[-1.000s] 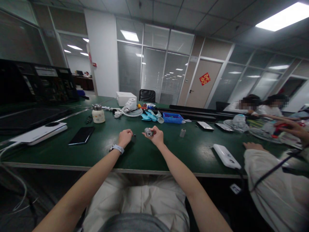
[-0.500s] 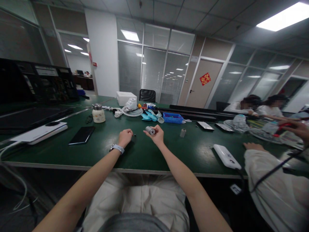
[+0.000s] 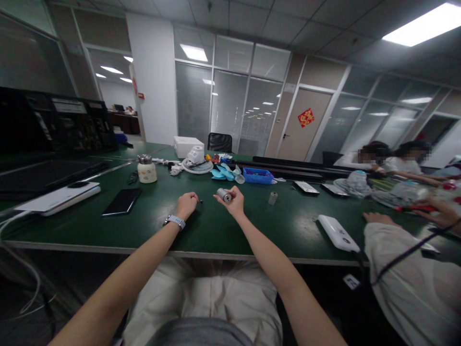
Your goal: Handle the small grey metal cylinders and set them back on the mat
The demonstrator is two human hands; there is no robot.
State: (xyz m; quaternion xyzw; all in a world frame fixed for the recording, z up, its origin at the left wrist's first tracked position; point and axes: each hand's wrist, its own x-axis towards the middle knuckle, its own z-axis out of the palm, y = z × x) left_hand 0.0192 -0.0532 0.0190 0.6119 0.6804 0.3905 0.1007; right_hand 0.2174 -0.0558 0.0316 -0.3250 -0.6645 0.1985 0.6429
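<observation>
In my right hand (image 3: 236,202) is a short silver metal cylinder (image 3: 224,194), gripped between thumb and fingers just above the table, its dark-marked end turned towards me. My left hand (image 3: 187,204), with a watch (image 3: 175,221) on the wrist, is closed and rests on the green table (image 3: 216,235); the inside of its curled fingers is hidden. Just right of those fingers lies a tiny dark piece (image 3: 201,202), too small to name. A second silver cylinder (image 3: 272,198) stands on the table to the right of my right hand.
Beyond my hands are light-blue fan blades (image 3: 225,172), a white fan grille (image 3: 197,166) and a blue basket (image 3: 258,176). A phone (image 3: 121,201) and a jar (image 3: 147,172) are at left. On the right, a white power bank (image 3: 337,233) lies near a co-worker's sleeve (image 3: 389,245).
My hands and the silver cylinder stay where they were. At the far right, the co-worker's raised hand with a red tool has come down.
</observation>
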